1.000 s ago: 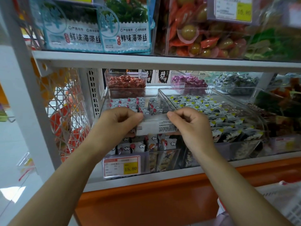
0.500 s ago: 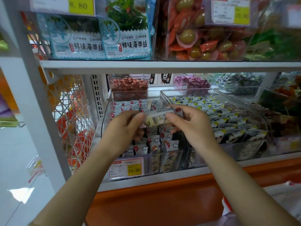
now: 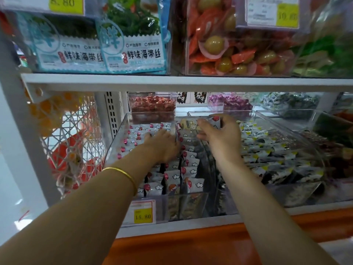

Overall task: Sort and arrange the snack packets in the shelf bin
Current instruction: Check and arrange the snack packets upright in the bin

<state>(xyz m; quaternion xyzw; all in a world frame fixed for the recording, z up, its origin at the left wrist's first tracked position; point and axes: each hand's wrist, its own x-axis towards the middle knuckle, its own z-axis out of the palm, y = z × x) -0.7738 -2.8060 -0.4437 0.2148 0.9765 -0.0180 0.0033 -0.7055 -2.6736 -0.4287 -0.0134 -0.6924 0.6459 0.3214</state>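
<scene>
Both grips went deeper into the bin (image 3: 114,148). Right grip (image 3: 219,136) now clamps the packet (image 3: 191,124) alone, at the bin's back edge. Left grip (image 3: 162,144) let go and lies flat, fingers apart, on the left row (image 3: 137,136). Probably slotting it in at the rear.

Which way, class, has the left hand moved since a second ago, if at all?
Yes. The left hand has gone deeper into the bin, away from its front price tag.
</scene>
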